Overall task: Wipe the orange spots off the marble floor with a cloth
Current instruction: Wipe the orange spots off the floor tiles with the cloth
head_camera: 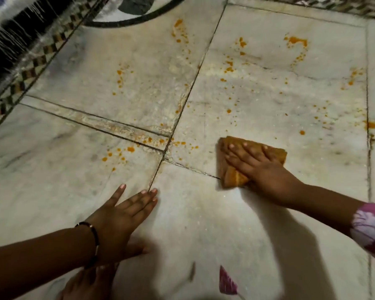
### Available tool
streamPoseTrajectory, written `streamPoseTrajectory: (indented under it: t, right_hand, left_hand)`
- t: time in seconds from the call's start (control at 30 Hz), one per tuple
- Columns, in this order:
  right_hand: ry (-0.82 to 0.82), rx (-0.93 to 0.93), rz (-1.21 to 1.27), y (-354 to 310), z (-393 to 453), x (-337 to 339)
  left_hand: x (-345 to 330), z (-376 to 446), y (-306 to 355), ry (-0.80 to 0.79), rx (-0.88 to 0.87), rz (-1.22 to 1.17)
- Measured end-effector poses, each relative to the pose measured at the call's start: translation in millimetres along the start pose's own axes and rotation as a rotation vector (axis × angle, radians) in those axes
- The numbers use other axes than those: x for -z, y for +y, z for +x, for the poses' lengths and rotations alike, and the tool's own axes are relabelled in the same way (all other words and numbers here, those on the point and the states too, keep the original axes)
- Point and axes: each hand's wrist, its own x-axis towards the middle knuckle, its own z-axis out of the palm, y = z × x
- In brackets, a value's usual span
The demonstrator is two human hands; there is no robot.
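My right hand [260,167] presses flat, fingers straight, on a folded orange-brown cloth [232,176] lying on the white marble floor [204,224]. My left hand [126,211] rests flat on the floor with fingers spread, to the left of the cloth and apart from it. Orange spots are scattered over the slabs beyond both hands: a cluster [128,150] near the tile joint left of the cloth, drops [302,132] just past the cloth, and bigger smears [297,41] farther off. The marble under and between my hands shows no orange.
A chequered inlay border [30,68] runs diagonally along the left, with a dark fringed rug [13,29] beyond it. A black curved inlay [134,20] lies at the top. A piece of pink floral fabric [226,282] lies at the bottom edge.
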Motion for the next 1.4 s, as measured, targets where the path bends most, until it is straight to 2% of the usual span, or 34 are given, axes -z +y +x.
streamPoseTrajectory:
  t: [0.07,0.13,0.23,0.3,0.33,0.4,0.5,0.57,0.67,0.73,0.8,0.87,0.93,1.07,1.17,1.27,1.33,1.4]
  right_hand:
    - [-0.025,0.152,-0.166,-3.8,-25.4,-6.0]
    - [-0.061,0.326,-0.218,-14.6,-35.6,-10.2]
    - [-0.109,0.539,-0.221,-31.6,-2.7,4.6]
    - [-0.125,0.57,-0.228,-46.4,33.8,10.3]
    - [-0.119,0.53,-0.194,-50.2,51.5,16.8]
    - [-0.105,0.321,-0.056,-43.0,73.7,20.5]
    - [-0.069,0.026,0.074,-31.0,54.8,13.1]
    - [-0.004,-0.039,0.03,-40.4,23.6,3.0]
    - [0.057,-0.034,0.069,-99.3,-20.2,-12.0]
    - [0.063,0.031,0.092,-130.0,-10.7,-13.5]
    - [0.08,0.051,0.096,-132.2,28.2,-10.1]
    - [0.128,-0.047,0.114,-114.5,73.3,-2.8]
    - [0.161,-0.224,0.155,-88.7,95.5,4.1]
    - [0.224,-0.489,0.205,-77.7,39.9,-7.6]
    - [0.218,-0.519,0.166,-126.5,-7.0,-23.8]
    - [0.216,-0.422,0.171,-175.9,7.9,-29.3]
    - [0.227,-0.323,0.176,-170.5,43.7,-19.5]
    - [0.235,-0.311,0.176,-140.4,80.5,-7.9]
  left_hand:
    - [0.8,0.9,-3.8,0.087,0.009,0.034]
    - [-4.6,2.2,-7.8,0.155,0.037,0.029]
    - [-11.0,15.8,-11.5,0.195,-0.022,0.028]
    - [-12.0,23.9,-15.2,0.238,-0.07,0.032]
    - [-12.1,27.0,-17.7,0.256,-0.094,0.038]
    - [-14.0,31.7,-27.3,0.274,-0.171,0.067]
    - [-16.4,34.9,-40.5,0.298,-0.261,0.114]
    - [-17.4,36.4,-47.5,0.325,-0.297,0.124]
    - [-21.4,37.6,-50.2,0.355,-0.321,0.096]
    - [-26.0,38.4,-49.6,0.377,-0.323,0.052]
    - [-30.3,38.1,-48.6,0.39,-0.324,0.019]
    - [-33.1,37.3,-47.7,0.402,-0.299,-0.004]
    - [-36.0,36.7,-44.5,0.407,-0.273,-0.016]
    - [-40.2,36.2,-37.4,0.403,-0.236,-0.077]
    - [-40.2,36.8,-40.2,0.424,-0.215,-0.094]
    - [-41.0,34.1,-44.9,0.421,-0.184,-0.124]
    - [-42.2,34.1,-44.6,0.417,-0.165,-0.127]
    - [-43.7,35.0,-43.7,0.415,-0.149,-0.13]
